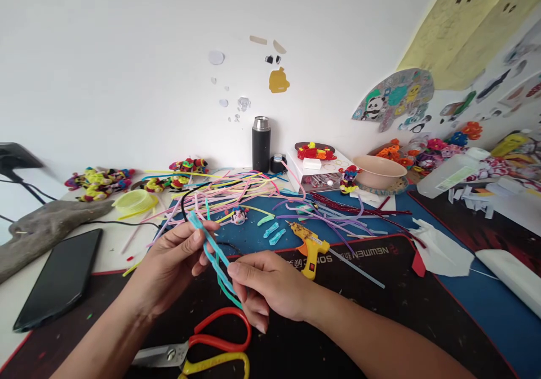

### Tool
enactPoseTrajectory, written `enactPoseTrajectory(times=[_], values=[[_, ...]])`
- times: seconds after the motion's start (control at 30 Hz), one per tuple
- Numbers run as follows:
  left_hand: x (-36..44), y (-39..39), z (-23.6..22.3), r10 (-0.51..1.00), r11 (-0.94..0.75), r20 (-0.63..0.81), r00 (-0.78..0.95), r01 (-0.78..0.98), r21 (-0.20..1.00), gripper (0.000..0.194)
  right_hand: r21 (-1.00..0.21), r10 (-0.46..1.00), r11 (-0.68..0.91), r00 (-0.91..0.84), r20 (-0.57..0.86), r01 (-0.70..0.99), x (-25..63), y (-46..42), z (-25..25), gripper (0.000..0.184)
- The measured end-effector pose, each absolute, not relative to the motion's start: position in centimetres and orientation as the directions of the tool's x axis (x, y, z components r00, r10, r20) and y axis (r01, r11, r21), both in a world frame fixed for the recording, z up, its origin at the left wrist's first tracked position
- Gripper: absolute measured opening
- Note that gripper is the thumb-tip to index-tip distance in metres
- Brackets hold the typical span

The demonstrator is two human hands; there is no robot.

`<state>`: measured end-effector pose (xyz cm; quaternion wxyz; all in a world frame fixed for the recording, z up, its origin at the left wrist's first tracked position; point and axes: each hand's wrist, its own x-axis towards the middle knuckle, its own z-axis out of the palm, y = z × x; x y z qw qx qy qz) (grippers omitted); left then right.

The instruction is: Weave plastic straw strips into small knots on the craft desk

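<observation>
Nearest, scissors [181,353] lie on the black mat [363,305], their red and yellow handles below the hands and neither hand touching them.

Just beyond, both hands are raised over the mat, holding blue stems [216,261] between them. The left hand [180,255] pinches the bundle near its upper end, thumb against fingers; the right hand [270,283] grips it lower down, thumb laid on top and fingers curled under. Greener lengths run alongside and bow out below. Whether they are joined to the blue ones I cannot tell.

The step in hand looks like lining up or shaping these stems by fingers alone. Working them further would call for a steady left pinch while the right thumb presses or bends the lower part; cutting would mean freeing a hand for the scissors.

Left of the hands, a phone [59,280] lies flat. Past them, a yellow glue gun [310,247] rests with a clear stick in its back, beside two small blue pieces [277,236] and a green one. Farther back, a stem pile [228,190] spreads over the bench [114,249], in front of a black flask [261,148] upright near the wall [147,57].
</observation>
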<state>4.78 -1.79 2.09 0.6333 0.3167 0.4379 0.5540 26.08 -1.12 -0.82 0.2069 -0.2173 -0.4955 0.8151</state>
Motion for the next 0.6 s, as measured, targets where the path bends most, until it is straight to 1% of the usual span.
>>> enactPoseTrajectory(times=[0.1,0.27,0.43,0.6], values=[[4.66,-1.63,1.9,0.982,0.158,-0.189,-0.028,-0.437,0.886,0.049,-0.875,0.545,-0.465,-0.822,-0.163,-0.135,26.0,-1.05,-1.08,0.055],[4.28,-1.38,1.29,0.991,0.102,-0.13,-0.041,-0.413,0.905,0.046,-0.865,0.541,-0.487,-0.82,-0.187,-0.124,26.02,-0.82,-0.92,0.053],[4.2,-1.45,1.3,0.994,0.09,-0.109,-0.029,-0.385,0.919,0.045,-0.866,0.541,-0.487,-0.818,-0.197,-0.113,26.09,-0.7,-1.22,0.051],[4.11,-1.67,1.46,0.993,0.096,-0.111,-0.029,-0.329,0.939,0.038,-0.877,0.534,-0.477,-0.811,-0.24,-0.054,26.14,-0.82,-1.72,0.048]])
